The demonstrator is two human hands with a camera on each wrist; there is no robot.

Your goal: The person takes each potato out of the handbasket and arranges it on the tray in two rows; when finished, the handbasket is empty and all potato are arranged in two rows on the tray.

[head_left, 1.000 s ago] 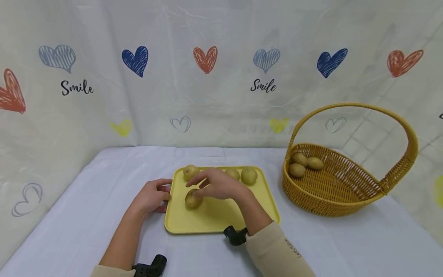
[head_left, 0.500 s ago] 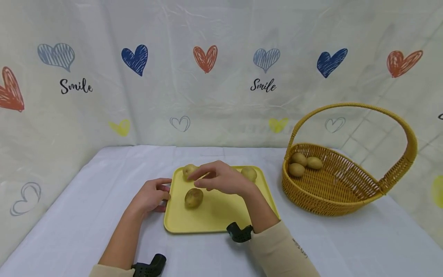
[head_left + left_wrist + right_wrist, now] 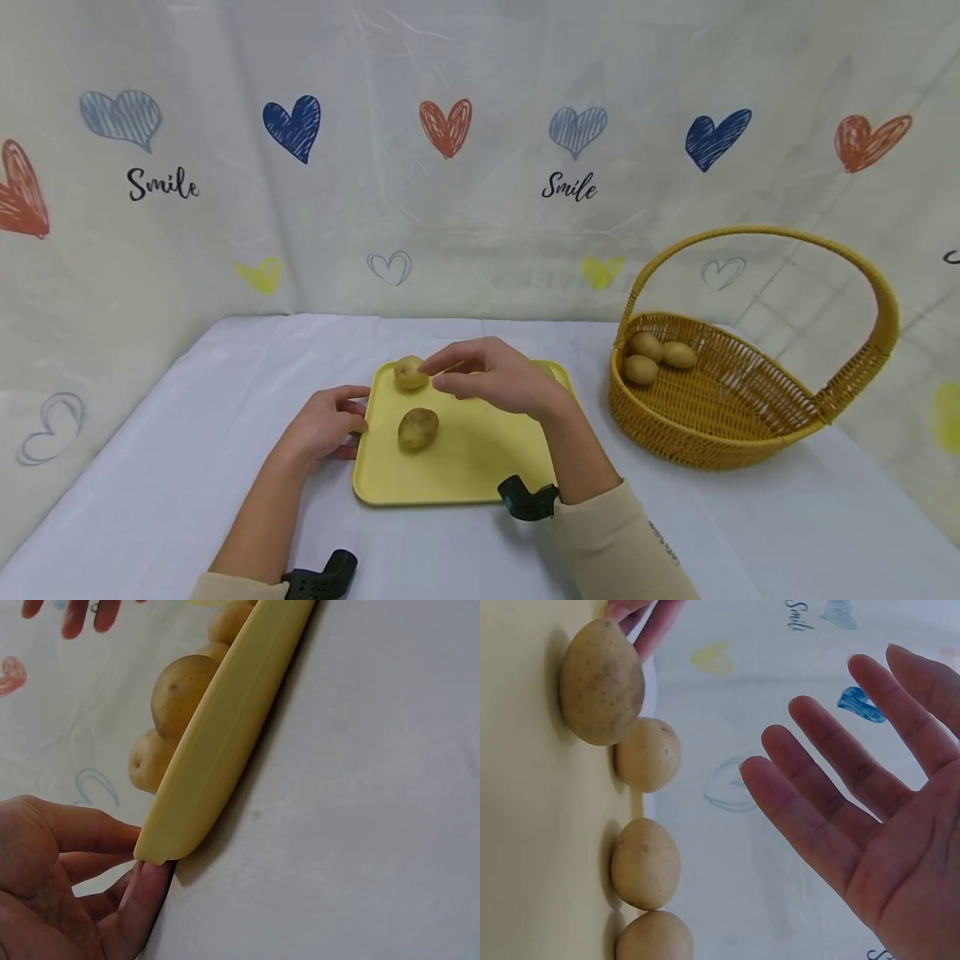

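Observation:
My left hand (image 3: 324,425) holds the left edge of a yellow tray (image 3: 465,479); in the left wrist view its fingers (image 3: 105,832) meet the tray's rim from above and below. A brownish potato (image 3: 417,428) lies on the tray near its left side, and a paler potato (image 3: 409,372) sits in the back left corner. Over the tray's back half hovers my right hand (image 3: 495,375), fingers extended and holding nothing. It hides most of the back row in the head view, but the right wrist view shows two of those potatoes (image 3: 646,864), (image 3: 656,937) side by side.
To the right stands a wicker basket (image 3: 705,446) with a tall arched handle (image 3: 765,231). Three potatoes (image 3: 640,369) rest at its left end. A white cloth (image 3: 187,467) covers the table, and a heart-printed sheet (image 3: 480,208) hangs behind.
My right hand has come away from the brownish potato, rising and drifting back and to the right. The left hand keeps its place on the tray's edge.

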